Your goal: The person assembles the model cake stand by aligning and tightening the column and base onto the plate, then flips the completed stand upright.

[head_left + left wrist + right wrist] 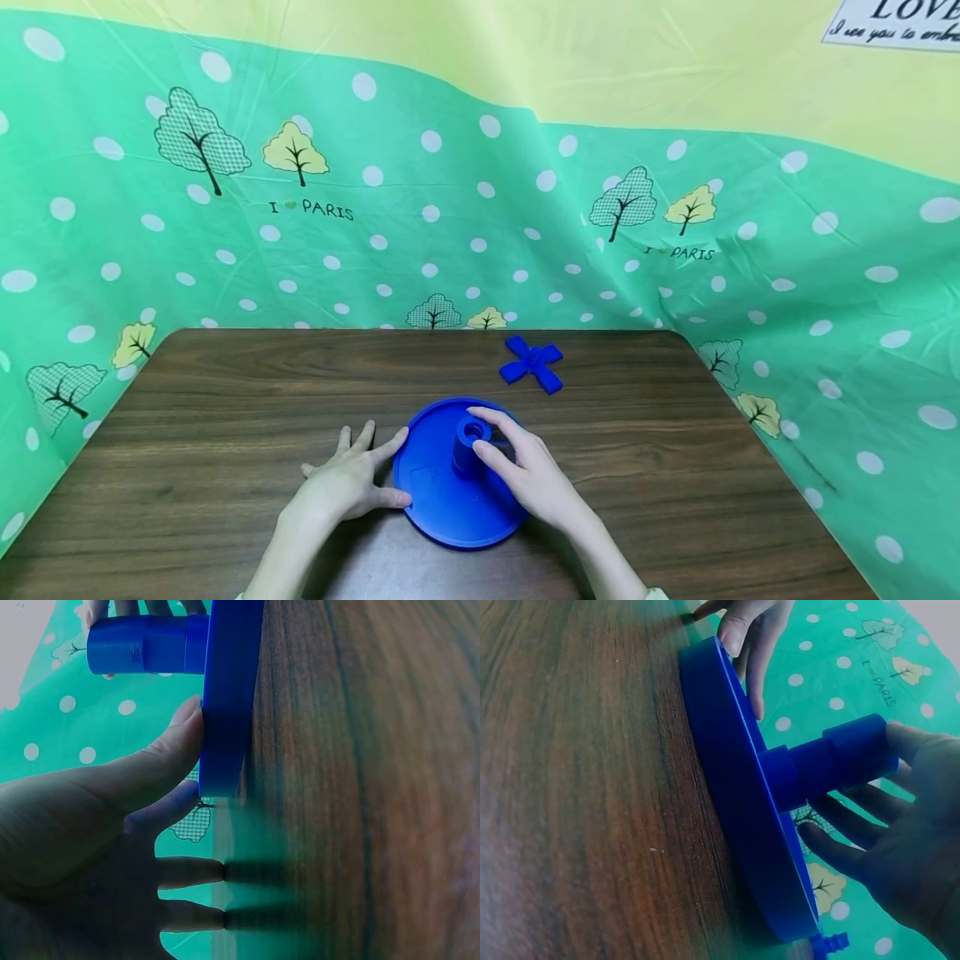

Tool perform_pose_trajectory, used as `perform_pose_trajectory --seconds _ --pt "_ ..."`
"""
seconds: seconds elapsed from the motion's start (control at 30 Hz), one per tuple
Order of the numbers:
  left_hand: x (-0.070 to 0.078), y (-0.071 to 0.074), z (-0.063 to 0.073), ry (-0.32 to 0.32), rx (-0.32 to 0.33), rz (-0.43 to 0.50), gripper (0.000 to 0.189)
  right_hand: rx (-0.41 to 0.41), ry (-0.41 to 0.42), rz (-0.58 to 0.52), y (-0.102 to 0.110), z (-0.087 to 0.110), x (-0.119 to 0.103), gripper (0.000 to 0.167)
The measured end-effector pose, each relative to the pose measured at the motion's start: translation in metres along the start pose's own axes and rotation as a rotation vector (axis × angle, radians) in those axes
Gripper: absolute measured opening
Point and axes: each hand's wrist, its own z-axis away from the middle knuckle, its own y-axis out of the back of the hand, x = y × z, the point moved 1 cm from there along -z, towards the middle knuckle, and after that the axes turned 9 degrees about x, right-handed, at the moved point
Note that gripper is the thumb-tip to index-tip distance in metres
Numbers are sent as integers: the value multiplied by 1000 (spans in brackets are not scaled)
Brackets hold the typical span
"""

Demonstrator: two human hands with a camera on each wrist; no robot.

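A round blue plate with a raised rim lies flat on the table. From its middle rises a stepped blue cylinder with a hollow top. My left hand is at the plate's left side, fingers spread and mostly straight, the thumb and index finger touching the rim. With thumb and fingers around its upper end, my right hand holds the cylinder from the right. In the right wrist view, the thumb lies against the cylinder's top section. The plate's right edge is partly hidden by the right hand in the head view.
Farther back on the brown wooden table lies a blue cross-shaped piece with a small peg at its centre. A green and yellow patterned cloth hangs behind the table and along its sides.
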Motion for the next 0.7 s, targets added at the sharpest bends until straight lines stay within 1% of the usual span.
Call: perform_pose_trajectory --seconds 0.17,0.33,0.4,0.5,0.7 --pt "0 0 0 1 1 -2 94 31 -5 -3 0 0 -2 43" --pt "0 0 0 7 -4 -5 94 9 13 -2 0 1 -2 52" --pt "1 0 0 8 -5 -6 94 -11 22 3 0 1 -2 50" --pt "1 0 -1 10 -7 -4 94 -20 22 11 0 0 -1 45" --pt "1 0 -1 14 -6 3 94 24 0 14 -2 1 1 43"
